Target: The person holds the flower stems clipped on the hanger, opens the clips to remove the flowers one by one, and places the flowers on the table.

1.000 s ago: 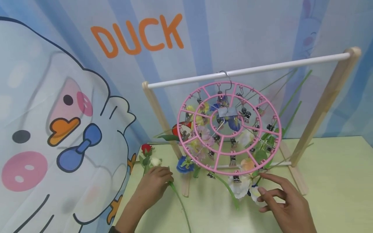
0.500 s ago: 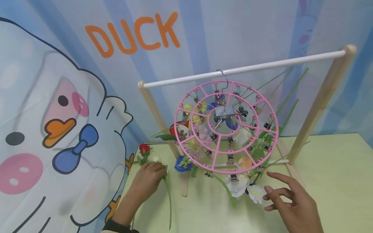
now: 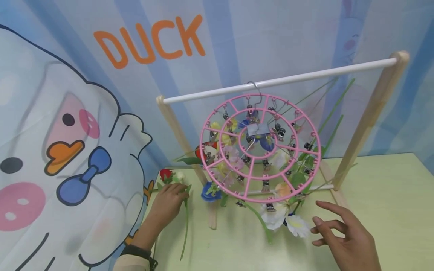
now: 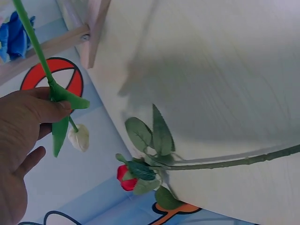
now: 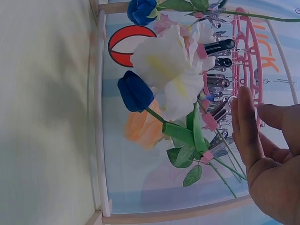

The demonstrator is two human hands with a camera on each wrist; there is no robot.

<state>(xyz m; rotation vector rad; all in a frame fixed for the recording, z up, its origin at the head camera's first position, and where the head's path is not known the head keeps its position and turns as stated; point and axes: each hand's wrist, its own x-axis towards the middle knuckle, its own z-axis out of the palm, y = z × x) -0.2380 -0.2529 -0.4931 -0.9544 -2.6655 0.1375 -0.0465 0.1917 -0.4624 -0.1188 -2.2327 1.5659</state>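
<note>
My left hand pinches a white tulip by its green stem and leaves, the bud hanging down in the left wrist view. Beside it a red rose with green leaves lies on the table. My right hand is raised to the right of a round pink clip hanger, fingers loosely bent and holding nothing. From the hanger's metal clips hang several artificial flowers: a dark blue tulip, a white iris, a peach flower and a blue rose among them.
The hanger hooks onto the white bar of a wooden stand. Its feet rest on the pale table. Behind stands a blue striped cloth printed with a duck. Long stems stick out at the hanger's back right.
My right hand has drawn back to the right, away from the white iris. The left hand has moved slightly away with the tulip, whose stem has swung left.
</note>
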